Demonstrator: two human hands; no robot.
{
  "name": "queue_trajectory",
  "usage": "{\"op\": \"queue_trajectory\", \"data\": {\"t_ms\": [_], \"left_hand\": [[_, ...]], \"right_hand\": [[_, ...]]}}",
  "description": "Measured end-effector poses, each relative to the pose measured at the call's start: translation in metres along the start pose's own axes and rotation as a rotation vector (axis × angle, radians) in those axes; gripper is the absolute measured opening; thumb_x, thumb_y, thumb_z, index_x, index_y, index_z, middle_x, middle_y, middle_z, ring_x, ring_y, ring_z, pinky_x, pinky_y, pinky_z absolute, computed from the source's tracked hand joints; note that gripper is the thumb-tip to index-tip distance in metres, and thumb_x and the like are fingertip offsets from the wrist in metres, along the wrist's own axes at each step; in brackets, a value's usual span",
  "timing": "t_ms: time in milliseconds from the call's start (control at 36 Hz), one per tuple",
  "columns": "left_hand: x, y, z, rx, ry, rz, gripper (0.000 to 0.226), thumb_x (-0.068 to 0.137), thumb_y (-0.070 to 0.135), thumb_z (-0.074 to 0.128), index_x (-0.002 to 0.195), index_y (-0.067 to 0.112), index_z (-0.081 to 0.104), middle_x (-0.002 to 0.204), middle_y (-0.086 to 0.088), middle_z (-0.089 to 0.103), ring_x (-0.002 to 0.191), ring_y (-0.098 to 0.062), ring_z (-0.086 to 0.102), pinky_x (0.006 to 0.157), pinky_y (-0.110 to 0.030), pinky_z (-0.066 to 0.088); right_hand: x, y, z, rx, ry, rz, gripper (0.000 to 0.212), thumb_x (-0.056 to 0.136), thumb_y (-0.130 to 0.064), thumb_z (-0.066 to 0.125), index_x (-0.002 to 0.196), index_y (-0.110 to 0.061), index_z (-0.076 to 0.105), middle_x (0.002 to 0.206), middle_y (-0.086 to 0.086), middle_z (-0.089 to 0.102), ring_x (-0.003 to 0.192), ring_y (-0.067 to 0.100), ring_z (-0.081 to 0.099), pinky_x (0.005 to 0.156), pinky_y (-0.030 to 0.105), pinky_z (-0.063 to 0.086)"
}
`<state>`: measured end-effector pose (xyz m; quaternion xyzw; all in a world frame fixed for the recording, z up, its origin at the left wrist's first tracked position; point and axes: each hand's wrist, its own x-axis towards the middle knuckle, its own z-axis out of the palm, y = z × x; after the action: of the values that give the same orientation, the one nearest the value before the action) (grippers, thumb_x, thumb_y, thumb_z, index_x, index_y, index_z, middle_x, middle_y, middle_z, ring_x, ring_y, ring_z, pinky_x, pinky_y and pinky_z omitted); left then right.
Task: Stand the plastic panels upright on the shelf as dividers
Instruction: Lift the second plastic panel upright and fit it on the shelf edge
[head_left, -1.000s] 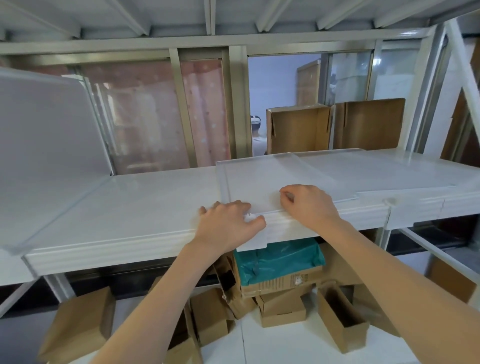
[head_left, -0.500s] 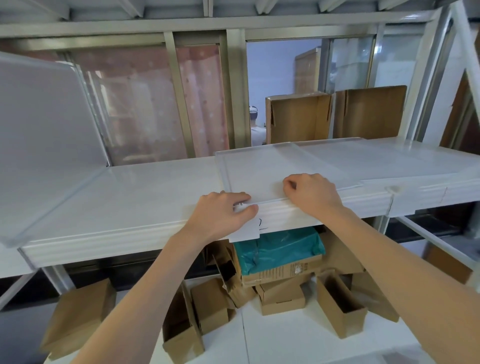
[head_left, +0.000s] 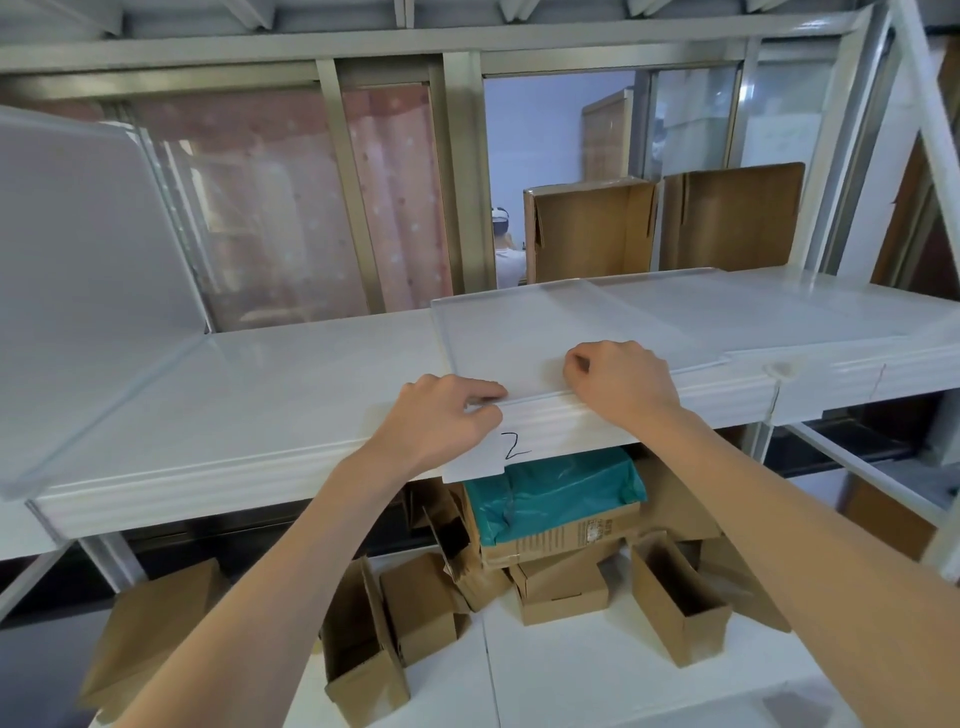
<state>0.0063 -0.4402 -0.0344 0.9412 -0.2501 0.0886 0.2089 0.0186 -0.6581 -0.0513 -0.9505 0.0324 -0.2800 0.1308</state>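
Observation:
A translucent plastic panel (head_left: 524, 338) lies flat on the white shelf (head_left: 291, 384), its near edge at the shelf's front lip. My left hand (head_left: 441, 421) pinches that near edge at the panel's left corner. My right hand (head_left: 621, 382) rests curled on the panel's front edge, a little to the right. More flat panels (head_left: 779, 317) overlap to the right of it. One panel (head_left: 78, 249) stands upright at the far left of the shelf. A white tab marked "2" (head_left: 488, 452) hangs over the shelf's front under my left hand.
Two open cardboard boxes (head_left: 589, 228) stand behind the shelf at the back right. Several small cardboard boxes (head_left: 566, 525), one with teal plastic in it, sit on the lower shelf. A white upright post (head_left: 924, 104) rises at the right. A window frame stands behind.
My left hand slid to the panel's front left corner and pinched its edge. The tab marked "2" has come into sight below the shelf lip. My right hand stayed on the panel's edge.

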Motion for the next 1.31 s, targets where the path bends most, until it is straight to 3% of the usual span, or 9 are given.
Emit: {"op": "queue_trajectory", "data": {"t_ms": [111, 417, 556, 667, 806, 917, 1000, 1194, 1306], "left_hand": [[0.0, 0.001, 0.0, -0.001, -0.009, 0.009, 0.035, 0.093, 0.029, 0.043, 0.123, 0.034, 0.06, 0.135, 0.012, 0.056, 0.121, -0.02, 0.051, 0.108, -0.037, 0.036], [-0.001, -0.003, -0.002, -0.018, -0.032, 0.033, 0.036, 0.095, 0.027, 0.041, 0.126, 0.034, 0.058, 0.137, 0.012, 0.055, 0.125, -0.018, 0.048, 0.108, -0.037, 0.037], [-0.004, -0.012, -0.002, -0.095, -0.023, 0.032, 0.032, 0.096, 0.04, 0.044, 0.124, 0.035, 0.059, 0.136, 0.013, 0.055, 0.12, -0.016, 0.05, 0.088, -0.026, 0.045], [-0.002, -0.015, -0.003, -0.233, -0.05, -0.035, 0.036, 0.1, 0.044, 0.03, 0.122, 0.037, 0.058, 0.135, 0.012, 0.053, 0.117, -0.017, 0.049, 0.104, -0.038, 0.04], [0.008, -0.015, 0.002, -0.404, 0.182, -0.151, 0.038, 0.101, 0.031, 0.027, 0.121, 0.023, 0.058, 0.114, 0.008, 0.068, 0.107, -0.017, 0.057, 0.081, -0.032, 0.049], [0.013, -0.017, 0.005, -0.348, 0.269, -0.163, 0.033, 0.1, 0.018, 0.034, 0.122, 0.018, 0.059, 0.111, 0.002, 0.069, 0.108, -0.023, 0.058, 0.089, -0.039, 0.051], [0.016, -0.018, 0.008, -0.28, 0.291, -0.18, 0.034, 0.101, 0.018, 0.034, 0.125, 0.016, 0.057, 0.122, -0.004, 0.064, 0.113, -0.026, 0.056, 0.094, -0.033, 0.044], [0.02, -0.014, 0.014, -0.19, 0.286, -0.178, 0.034, 0.102, 0.017, 0.028, 0.127, 0.018, 0.05, 0.115, -0.014, 0.066, 0.106, -0.035, 0.058, 0.089, -0.041, 0.046], [0.02, -0.01, 0.012, -0.256, 0.314, -0.21, 0.035, 0.102, 0.021, 0.026, 0.127, 0.019, 0.051, 0.113, -0.011, 0.066, 0.103, -0.031, 0.058, 0.087, -0.038, 0.045]], "right_hand": [[0.0, 0.0, 0.0, -0.009, 0.012, 0.003, 0.034, 0.096, -0.034, 0.037, 0.093, -0.021, 0.069, 0.079, -0.001, 0.063, 0.067, 0.018, 0.05, 0.054, 0.023, 0.029], [0.0, 0.0, 0.0, -0.004, 0.014, 0.012, 0.035, 0.096, -0.035, 0.037, 0.097, -0.022, 0.069, 0.083, 0.0, 0.066, 0.069, 0.018, 0.051, 0.061, 0.025, 0.035], [0.0, -0.002, -0.002, 0.01, 0.007, 0.009, 0.035, 0.097, -0.035, 0.038, 0.096, -0.021, 0.07, 0.08, -0.002, 0.063, 0.067, 0.016, 0.05, 0.062, 0.024, 0.035], [0.0, -0.002, -0.002, 0.015, 0.003, 0.016, 0.033, 0.096, -0.034, 0.039, 0.095, -0.021, 0.069, 0.081, -0.002, 0.064, 0.065, 0.015, 0.049, 0.058, 0.023, 0.033], [0.001, -0.003, -0.001, 0.017, 0.006, 0.011, 0.032, 0.097, -0.035, 0.04, 0.098, -0.022, 0.07, 0.082, -0.003, 0.062, 0.07, 0.016, 0.05, 0.065, 0.025, 0.036], [0.001, -0.002, -0.002, 0.014, 0.004, 0.006, 0.032, 0.097, -0.035, 0.04, 0.1, -0.022, 0.069, 0.091, 0.0, 0.068, 0.071, 0.015, 0.05, 0.068, 0.026, 0.038], [0.001, -0.003, -0.002, 0.01, 0.004, 0.006, 0.033, 0.097, -0.035, 0.04, 0.102, -0.022, 0.069, 0.092, 0.0, 0.068, 0.071, 0.016, 0.05, 0.067, 0.025, 0.037], [0.002, -0.001, 0.0, 0.009, 0.013, 0.01, 0.032, 0.097, -0.035, 0.041, 0.101, -0.022, 0.07, 0.092, 0.0, 0.069, 0.072, 0.015, 0.053, 0.067, 0.025, 0.041], [0.002, -0.003, 0.001, 0.013, 0.016, 0.009, 0.032, 0.097, -0.034, 0.041, 0.101, -0.022, 0.07, 0.091, 0.0, 0.069, 0.071, 0.016, 0.053, 0.065, 0.025, 0.039]]}}
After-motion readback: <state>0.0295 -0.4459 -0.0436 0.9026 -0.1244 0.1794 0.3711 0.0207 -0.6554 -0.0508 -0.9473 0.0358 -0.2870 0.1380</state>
